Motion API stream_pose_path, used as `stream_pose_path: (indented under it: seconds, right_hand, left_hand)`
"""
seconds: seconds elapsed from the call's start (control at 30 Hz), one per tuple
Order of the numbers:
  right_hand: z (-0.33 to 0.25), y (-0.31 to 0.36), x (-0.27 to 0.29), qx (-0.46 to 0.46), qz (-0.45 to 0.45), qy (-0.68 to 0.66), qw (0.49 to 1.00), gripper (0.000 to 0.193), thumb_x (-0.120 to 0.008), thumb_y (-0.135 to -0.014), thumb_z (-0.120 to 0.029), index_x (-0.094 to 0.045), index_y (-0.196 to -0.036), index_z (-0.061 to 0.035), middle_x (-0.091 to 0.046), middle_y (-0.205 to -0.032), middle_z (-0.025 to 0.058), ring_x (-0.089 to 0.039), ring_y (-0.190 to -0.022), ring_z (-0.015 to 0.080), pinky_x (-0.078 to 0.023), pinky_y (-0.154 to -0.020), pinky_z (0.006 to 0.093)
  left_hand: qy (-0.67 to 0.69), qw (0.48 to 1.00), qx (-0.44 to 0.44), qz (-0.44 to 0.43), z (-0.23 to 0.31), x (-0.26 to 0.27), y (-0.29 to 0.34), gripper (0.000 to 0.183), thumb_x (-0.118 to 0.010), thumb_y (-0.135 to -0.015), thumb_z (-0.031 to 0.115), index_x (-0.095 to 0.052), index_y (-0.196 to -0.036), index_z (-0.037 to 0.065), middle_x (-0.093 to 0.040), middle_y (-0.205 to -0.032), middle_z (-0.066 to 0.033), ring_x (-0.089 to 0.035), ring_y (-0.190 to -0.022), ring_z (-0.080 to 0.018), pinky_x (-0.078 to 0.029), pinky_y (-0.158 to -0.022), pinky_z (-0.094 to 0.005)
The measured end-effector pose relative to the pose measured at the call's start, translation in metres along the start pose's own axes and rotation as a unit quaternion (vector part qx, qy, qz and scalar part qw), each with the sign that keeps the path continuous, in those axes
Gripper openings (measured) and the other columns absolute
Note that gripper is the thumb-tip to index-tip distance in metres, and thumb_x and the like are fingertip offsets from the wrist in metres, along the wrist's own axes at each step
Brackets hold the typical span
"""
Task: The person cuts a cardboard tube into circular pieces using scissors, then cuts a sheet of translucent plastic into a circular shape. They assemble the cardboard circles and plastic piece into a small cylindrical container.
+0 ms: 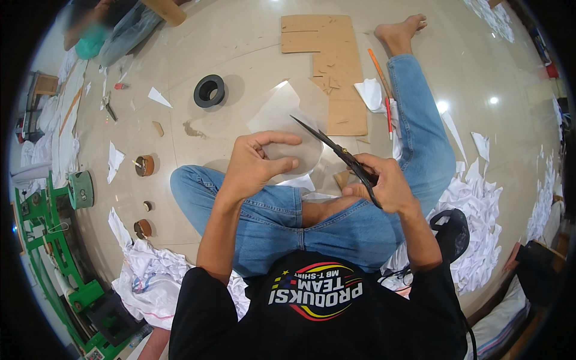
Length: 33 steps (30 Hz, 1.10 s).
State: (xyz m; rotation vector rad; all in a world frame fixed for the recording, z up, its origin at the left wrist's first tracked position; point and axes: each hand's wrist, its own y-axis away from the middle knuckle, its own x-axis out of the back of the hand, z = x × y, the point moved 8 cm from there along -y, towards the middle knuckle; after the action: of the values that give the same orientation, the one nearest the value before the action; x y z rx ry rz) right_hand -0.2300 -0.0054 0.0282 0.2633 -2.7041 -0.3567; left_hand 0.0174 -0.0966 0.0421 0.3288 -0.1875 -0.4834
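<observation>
My right hand (384, 183) grips a pair of black scissors (343, 155) by the handles, its blades pointing up and left, slightly parted. My left hand (261, 163) is left of the blades, with index finger and thumb spread apart. Just beyond and behind its fingers is a translucent sheet (309, 102) with a rounded edge; whether the hand touches it I cannot tell. A white piece shows through the sheet. Past it on the floor lies a notched cardboard piece (354, 72) with small scraps on it.
A black ring-shaped spool (209, 91) stands on the tiles. An orange cutter (379, 69) and a red pen-like tool (389, 117) lie by my outstretched leg. Heaped white scraps (474, 228) are at right, white cloth (150, 276) and a green machine (66, 276) at left. Another person (129, 36) sits far left.
</observation>
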Motion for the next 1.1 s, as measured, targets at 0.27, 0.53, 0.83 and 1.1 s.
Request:
stream_pose_path:
  seconds: [0.27, 0.53, 0.83, 1.1]
  right_hand:
    - [0.007, 0.003, -0.002, -0.044, -0.026, 0.014, 0.999, 0.053, -0.094, -0.084, -0.035, -0.074, -0.112, 0.0039, -0.048, -0.069, -0.0052, -0.04, -0.064, 0.0063, -0.028, -0.056, 0.0277]
    - [0.003, 0.001, 0.0, 0.02, 0.002, 0.004, 1.0, 0.075, -0.096, -0.073, -0.058, -0.075, -0.113, 0.0018, -0.05, -0.059, 0.0006, -0.045, -0.055, 0.0139, -0.036, -0.056, 0.0336]
    - [-0.004, -0.008, -0.006, -0.012, -0.029, 0.014, 0.999, 0.065, -0.099, -0.077, -0.041, -0.072, -0.116, 0.0031, -0.043, -0.069, -0.0058, -0.039, -0.065, 0.0071, -0.029, -0.057, 0.028]
    - [0.009, 0.0, -0.009, -0.048, -0.039, -0.02, 0.998, 0.051, -0.094, -0.085, -0.034, -0.073, -0.112, 0.0027, -0.047, -0.069, -0.0069, -0.035, -0.062, 0.0056, -0.026, -0.056, 0.0266]
  left_hand:
    - [0.03, 0.999, -0.01, -0.007, -0.005, -0.002, -0.003, 0.039, -0.084, -0.079, -0.011, -0.079, -0.116, -0.003, -0.079, -0.115, -0.0089, -0.072, -0.086, -0.0066, -0.055, -0.072, -0.018]
    - [-0.007, 0.999, 0.009, -0.032, -0.009, -0.004, -0.005, 0.038, -0.084, -0.077, -0.01, -0.08, -0.114, -0.002, -0.079, -0.113, -0.0089, -0.071, -0.087, -0.0079, -0.056, -0.074, -0.0197]
    - [-0.004, 0.998, 0.015, -0.053, -0.003, -0.016, 0.0, 0.036, -0.085, -0.076, -0.007, -0.081, -0.112, -0.001, -0.08, -0.108, -0.0067, -0.069, -0.081, -0.0059, -0.054, -0.07, -0.0201]
    - [-0.007, 0.997, -0.003, -0.074, 0.0, -0.023, -0.005, 0.034, -0.085, -0.077, -0.006, -0.082, -0.111, 0.001, -0.08, -0.108, -0.0041, -0.062, -0.072, -0.0015, -0.049, -0.062, -0.0188]
